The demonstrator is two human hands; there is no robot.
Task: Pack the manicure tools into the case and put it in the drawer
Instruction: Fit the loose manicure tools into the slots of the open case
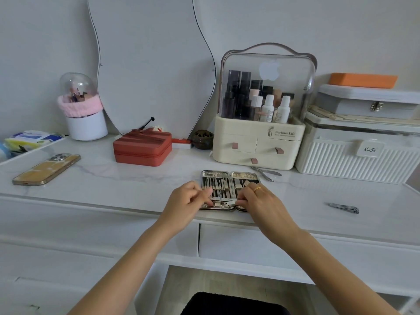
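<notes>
Mid-frame, left hand (pixel 181 201) and right hand (pixel 261 202) both pinch a slim steel tool (pixel 229 203) over the open case (pixel 229 173); best seat it flat under its strap

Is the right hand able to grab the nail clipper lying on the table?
Probably yes. The nail clipper lies alone on bare tabletop to the right hand's side, nothing between, though that hand is busy at the case.

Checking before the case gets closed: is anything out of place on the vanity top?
Yes. Two tools lie outside the open manicure case: cuticle nippers just behind its right half, by the cosmetic organizer, and a nail clipper alone far to the right. Both hands work a tool at the case's front edge.
</notes>
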